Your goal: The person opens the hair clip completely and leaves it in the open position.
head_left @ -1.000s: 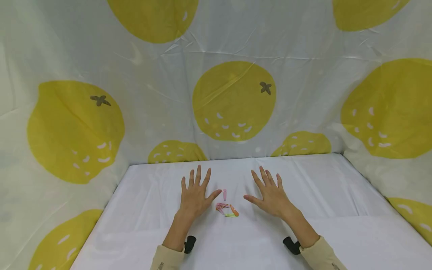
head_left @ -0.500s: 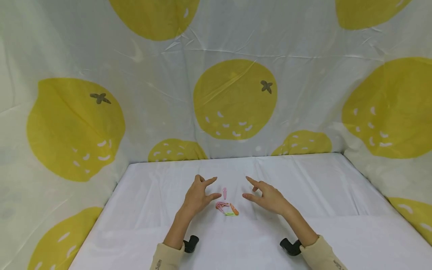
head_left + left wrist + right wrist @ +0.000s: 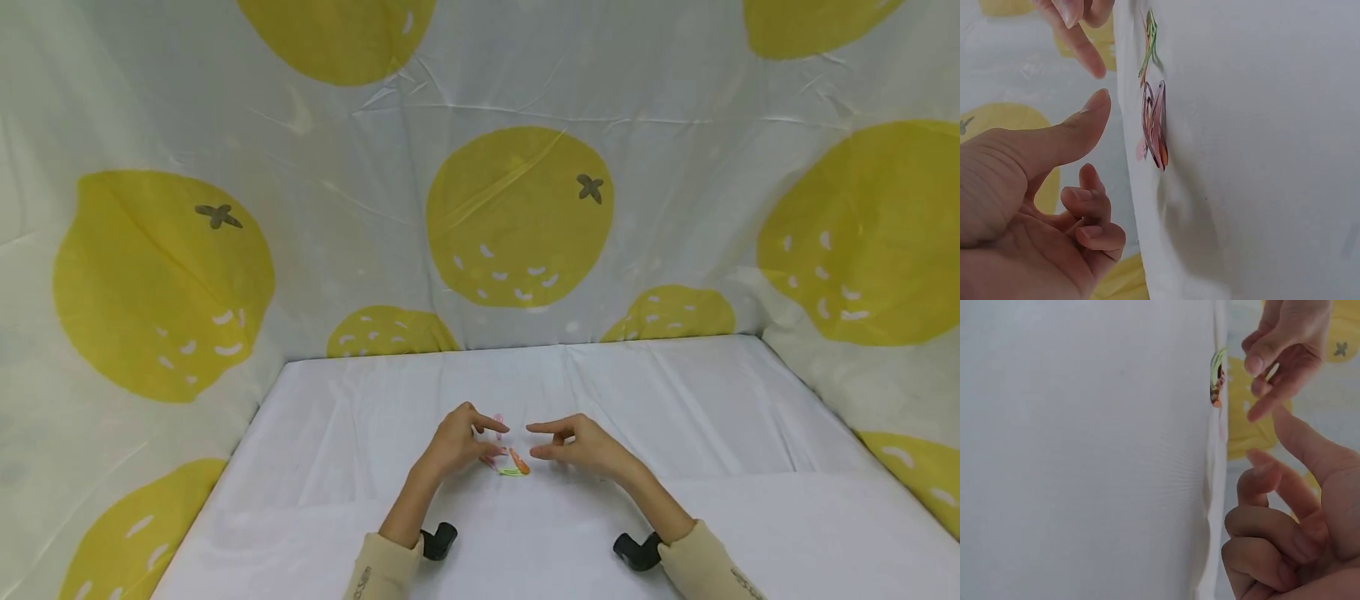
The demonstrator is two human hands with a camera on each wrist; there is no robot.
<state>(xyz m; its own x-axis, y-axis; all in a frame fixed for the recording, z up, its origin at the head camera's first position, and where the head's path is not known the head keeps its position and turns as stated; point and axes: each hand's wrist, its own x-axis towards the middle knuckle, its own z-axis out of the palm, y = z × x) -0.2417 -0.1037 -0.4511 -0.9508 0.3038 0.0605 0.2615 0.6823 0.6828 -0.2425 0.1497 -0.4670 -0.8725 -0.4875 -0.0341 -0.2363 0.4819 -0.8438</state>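
Snap hair clips lie in a loose cluster on the white cloth. In the head view I see an orange hair clip (image 3: 519,462), a green hair clip (image 3: 511,472) and pink hair clips (image 3: 489,460), partly covered by my left thumb. A single pink hair clip (image 3: 498,423) lies farther back. My left hand (image 3: 455,442) hovers over the cluster's left side, thumb and forefinger extended and apart, holding nothing. Right of the orange clip, my right hand (image 3: 587,445) hovers the same way, its other fingers curled in. Both wrist views show the hands raised off the cloth.
A white cloth covers the table (image 3: 675,533). Behind it and at the sides hangs a pale curtain (image 3: 360,233) printed with yellow lemons. A black wrist device shows under each forearm, the left one (image 3: 440,542) and the right one (image 3: 637,552).
Both hands were spread flat with fingers straight. Since then the other fingers have curled in, leaving thumb and forefinger out, and the hands have come closer together over the clips. The clips have not moved.
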